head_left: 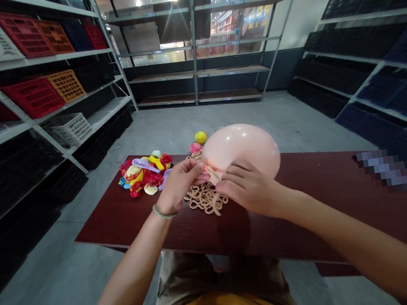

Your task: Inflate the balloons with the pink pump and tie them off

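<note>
A large inflated pale pink balloon (243,148) is above the dark red table, its neck toward me. My left hand (182,179) is closed in a pinch at the balloon's neck. On the other side of the neck, the curled fingers of my right hand (249,186) are closed on it too. A bit of beige material shows between the two hands; its exact shape is too small to tell. Beneath them lies a tangle of beige cord-like loops (205,201). To the left is a pile of colourful uninflated balloons (145,174).
The dark red table (322,195) carries a blurred-out flat item (387,169) at its right end. Behind the cords are a pink ball (195,147) and a yellow ball (200,137). Shelves with crates (34,97) stand left and right, and a metal rack (196,73) stands ahead.
</note>
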Demonstrator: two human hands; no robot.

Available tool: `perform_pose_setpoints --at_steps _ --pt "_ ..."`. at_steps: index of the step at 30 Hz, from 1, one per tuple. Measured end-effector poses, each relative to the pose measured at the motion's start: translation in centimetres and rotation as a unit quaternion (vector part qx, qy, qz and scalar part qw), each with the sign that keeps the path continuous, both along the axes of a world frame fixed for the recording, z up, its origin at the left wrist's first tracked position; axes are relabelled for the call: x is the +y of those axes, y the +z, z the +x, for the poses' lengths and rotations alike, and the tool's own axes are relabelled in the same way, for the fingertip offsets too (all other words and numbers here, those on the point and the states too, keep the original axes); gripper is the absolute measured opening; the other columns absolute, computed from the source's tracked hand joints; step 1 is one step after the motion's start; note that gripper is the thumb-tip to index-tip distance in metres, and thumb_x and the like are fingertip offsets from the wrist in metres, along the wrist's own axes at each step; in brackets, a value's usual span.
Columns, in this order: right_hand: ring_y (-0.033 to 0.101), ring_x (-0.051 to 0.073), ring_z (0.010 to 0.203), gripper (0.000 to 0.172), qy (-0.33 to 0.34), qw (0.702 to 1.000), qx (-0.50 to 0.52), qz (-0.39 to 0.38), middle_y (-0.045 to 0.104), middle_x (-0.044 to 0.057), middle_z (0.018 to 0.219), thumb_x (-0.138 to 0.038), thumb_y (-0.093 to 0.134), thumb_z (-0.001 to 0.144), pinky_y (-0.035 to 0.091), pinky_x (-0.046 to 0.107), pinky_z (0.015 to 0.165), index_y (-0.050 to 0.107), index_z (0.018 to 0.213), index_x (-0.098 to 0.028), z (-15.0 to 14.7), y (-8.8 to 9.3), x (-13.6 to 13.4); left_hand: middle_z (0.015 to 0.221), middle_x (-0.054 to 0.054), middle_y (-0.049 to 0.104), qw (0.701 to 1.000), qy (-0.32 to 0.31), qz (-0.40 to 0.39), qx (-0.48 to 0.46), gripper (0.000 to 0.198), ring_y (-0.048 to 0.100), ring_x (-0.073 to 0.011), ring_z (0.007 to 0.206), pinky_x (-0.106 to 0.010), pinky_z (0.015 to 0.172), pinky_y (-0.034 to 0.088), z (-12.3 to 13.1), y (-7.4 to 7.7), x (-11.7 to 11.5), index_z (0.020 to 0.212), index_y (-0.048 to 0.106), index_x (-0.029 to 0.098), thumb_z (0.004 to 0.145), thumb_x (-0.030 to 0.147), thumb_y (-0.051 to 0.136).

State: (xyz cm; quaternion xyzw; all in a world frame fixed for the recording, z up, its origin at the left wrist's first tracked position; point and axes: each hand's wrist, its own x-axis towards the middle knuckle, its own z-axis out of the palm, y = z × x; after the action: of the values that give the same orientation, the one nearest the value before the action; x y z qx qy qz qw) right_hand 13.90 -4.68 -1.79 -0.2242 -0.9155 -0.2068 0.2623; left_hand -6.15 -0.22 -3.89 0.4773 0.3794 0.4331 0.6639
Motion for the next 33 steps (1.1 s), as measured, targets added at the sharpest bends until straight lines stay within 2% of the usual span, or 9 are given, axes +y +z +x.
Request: perform_pose_setpoints --at_steps 2,5,10,13,15,18,24,29,33 --pt "0.054 0.017 0.076 0.016 0.003 0.988 0.123 -0.097 0.064 0.002 0.080 -0.012 0.043 0.098 0.044 0.032 0.075 0.056 0.096 -0.022 0.5 -0.1 -0.5 0.073 -0.003 0.070 1.000 -0.003 0.017 -0.015 0.028 0.066 -0.0101 0.066 -0.023 0.070 0.056 0.3 -0.3 -0.4 0.079 0.062 0.013 0.078 0.036 0.079" --pt "0.055 0.017 0.079 0.016 -0.033 0.935 0.292 -0.199 0.060 0.002 0.090 -0.014 0.041 0.099 0.045 0.030 0.070 0.051 0.104 -0.025 1.3 -0.7 -0.7 0.074 -0.002 0.068 0.996 0.022 0.074 -0.053 0.027 0.064 -0.0096 0.066 -0.023 0.069 0.055 1.1 -0.6 -1.2 0.081 0.063 0.013 0.082 0.037 0.075" --pt "0.049 0.014 0.070 0.018 -0.070 0.890 0.366 -0.263 0.053 0.000 0.088 -0.014 0.041 0.097 0.042 0.028 0.064 0.050 0.105 -0.027 2.1 -1.9 -0.5 0.069 0.000 0.061 0.990 0.034 0.096 -0.100 0.026 0.050 -0.0049 0.055 -0.014 0.048 0.040 1.8 -0.6 -2.3 0.081 0.063 0.013 0.089 0.037 0.067" --pt "0.051 0.015 0.076 0.018 -0.061 0.894 0.366 -0.252 0.053 0.000 0.091 -0.013 0.041 0.097 0.043 0.029 0.068 0.049 0.105 -0.027 2.4 -1.6 -0.5 0.067 0.002 0.058 0.988 0.013 0.049 -0.144 0.019 0.035 -0.0019 0.045 -0.013 0.039 0.023 1.5 0.0 -2.7 0.086 0.066 0.013 0.087 0.032 0.068" --pt "0.053 0.016 0.082 0.021 -0.042 0.904 0.351 -0.240 0.054 0.001 0.093 -0.010 0.041 0.096 0.044 0.031 0.072 0.049 0.105 -0.027 2.5 -1.1 -0.5 0.064 0.003 0.056 0.986 -0.023 0.015 -0.164 0.015 0.030 -0.0016 0.043 -0.014 0.038 0.020 1.0 0.6 -2.9 0.095 0.069 0.014 0.085 0.025 0.067" --pt "0.051 0.018 0.086 0.029 -0.004 0.921 0.321 -0.221 0.054 0.002 0.093 -0.004 0.041 0.091 0.043 0.033 0.075 0.048 0.106 -0.028 2.5 -0.5 -0.3 0.057 0.005 0.051 0.984 -0.106 -0.037 -0.137 0.029 0.027 -0.0023 0.042 -0.014 0.038 0.016 0.1 1.5 -3.2 0.110 0.070 0.015 0.082 0.017 0.065" --pt "0.049 0.022 0.090 0.033 0.047 0.946 0.259 -0.188 0.051 0.001 0.082 -0.002 0.044 0.089 0.042 0.040 0.082 0.046 0.107 -0.029 1.7 0.7 0.2 0.053 0.004 0.051 0.982 -0.163 -0.069 -0.072 0.032 0.030 -0.0041 0.043 -0.014 0.040 0.022 -0.9 2.2 -3.4 0.112 0.069 0.014 0.080 0.019 0.067" --pt "0.050 0.022 0.090 0.032 0.063 0.939 0.278 -0.191 0.052 0.002 0.087 -0.002 0.041 0.089 0.042 0.042 0.081 0.046 0.104 -0.029 0.7 1.0 0.8 0.055 0.007 0.045 0.983 -0.162 -0.051 -0.067 0.016 0.028 -0.0043 0.044 -0.015 0.043 0.030 -1.1 2.6 -3.7 0.100 0.064 0.019 0.085 0.022 0.064" --pt "0.050 0.021 0.086 0.031 0.056 0.928 0.303 -0.211 0.051 0.001 0.083 -0.003 0.042 0.089 0.042 0.039 0.077 0.048 0.104 -0.029 0.0 0.7 1.3 0.059 0.006 0.045 0.976 -0.217 -0.011 -0.012 0.009 0.034 -0.0049 0.047 -0.017 0.047 0.039 -1.1 2.8 -3.8 0.095 0.061 0.017 0.090 0.025 0.061"
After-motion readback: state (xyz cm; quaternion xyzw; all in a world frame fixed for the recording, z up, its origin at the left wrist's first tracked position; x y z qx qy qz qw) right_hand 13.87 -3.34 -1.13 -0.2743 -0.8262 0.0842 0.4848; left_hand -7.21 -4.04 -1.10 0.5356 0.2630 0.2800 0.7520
